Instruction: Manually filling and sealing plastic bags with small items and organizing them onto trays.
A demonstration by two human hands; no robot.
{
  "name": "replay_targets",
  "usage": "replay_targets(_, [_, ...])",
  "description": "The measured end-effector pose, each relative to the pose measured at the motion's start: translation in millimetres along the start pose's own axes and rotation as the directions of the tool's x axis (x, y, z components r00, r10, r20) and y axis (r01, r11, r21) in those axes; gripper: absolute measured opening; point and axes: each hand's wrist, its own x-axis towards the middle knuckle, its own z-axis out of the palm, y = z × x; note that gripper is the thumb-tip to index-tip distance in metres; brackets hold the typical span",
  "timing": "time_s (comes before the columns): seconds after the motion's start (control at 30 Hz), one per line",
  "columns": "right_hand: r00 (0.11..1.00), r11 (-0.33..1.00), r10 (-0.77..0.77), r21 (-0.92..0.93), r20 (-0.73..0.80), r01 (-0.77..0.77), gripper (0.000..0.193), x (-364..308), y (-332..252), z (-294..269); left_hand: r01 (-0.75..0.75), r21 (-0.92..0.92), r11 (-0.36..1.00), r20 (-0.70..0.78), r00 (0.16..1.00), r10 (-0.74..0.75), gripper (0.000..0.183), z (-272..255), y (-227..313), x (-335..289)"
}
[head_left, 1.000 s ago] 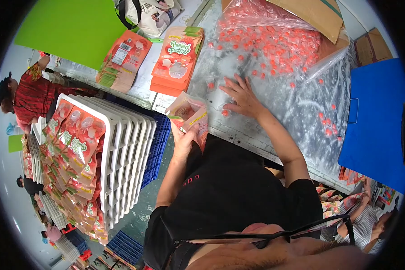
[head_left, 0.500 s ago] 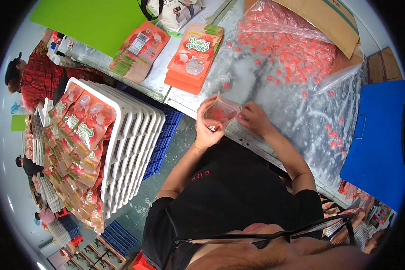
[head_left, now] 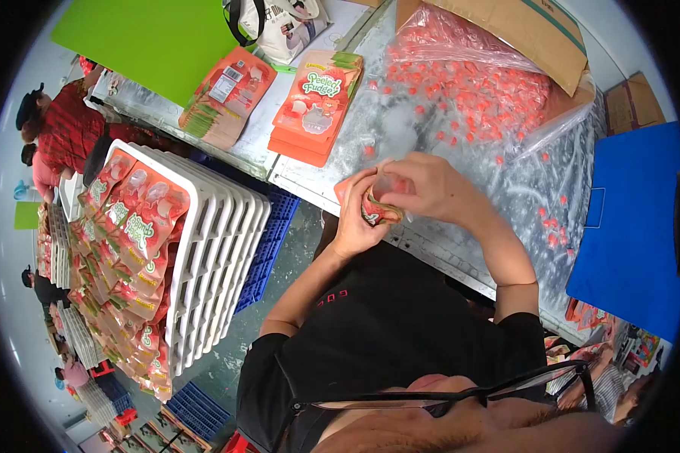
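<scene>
A red and green snack pouch [head_left: 373,208] is gripped in my left hand [head_left: 353,225], its top edge spread apart close to my body at the table's front edge. My right hand [head_left: 434,189] bends over the pouch's mouth, fingers closed and partly inside it; whatever they hold is hidden. Just beyond the pouch, one small red candy [head_left: 369,151] lies on the table. Many more red candies [head_left: 468,98] spill from a clear plastic liner at the far right. A stack of flat pouches [head_left: 316,113] sits beyond my left hand.
A second pouch stack [head_left: 229,94] lies farther left, near a green board [head_left: 143,45]. White stacked trays [head_left: 223,249] heaped with filled pouches [head_left: 132,249] stand at my left. An open carton [head_left: 536,38] is at the back; a blue panel [head_left: 631,234] stands right. Other people work at far left.
My right hand has moved left and up, from beside the pouch to over its mouth. The pouch has turned and its inside is now mostly covered. The view has shifted slightly.
</scene>
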Motion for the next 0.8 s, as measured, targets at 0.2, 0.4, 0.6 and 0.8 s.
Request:
replay_targets(0.2, [0.949,0.97,0.195,0.192,-0.249,-0.149,0.018,13.8,-9.5,27.9,0.039,-0.047,0.998,-0.024,0.999,-0.041,0.082,4.8,-3.4,-4.0])
replay_targets(0.4, [0.853,0.817,0.247,0.572,-0.459,0.072,0.015,10.5,0.5,48.5,0.054,-0.118,0.992,-0.054,0.997,-0.061,0.078,7.3,1.9,3.6])
replay_targets(0.6, [0.884,0.974,-0.134,0.104,-0.448,0.201,0.02,-6.1,-30.5,12.0,0.039,-0.057,0.998,-0.228,0.972,-0.051,0.086,18.6,-5.9,2.2])
replay_targets(0.8, [0.974,0.925,-0.225,-0.317,-0.008,0.211,0.025,-26.3,-4.7,16.4,-0.049,0.044,0.998,-0.196,0.979,0.057,0.118,5.9,-2.1,-1.0])
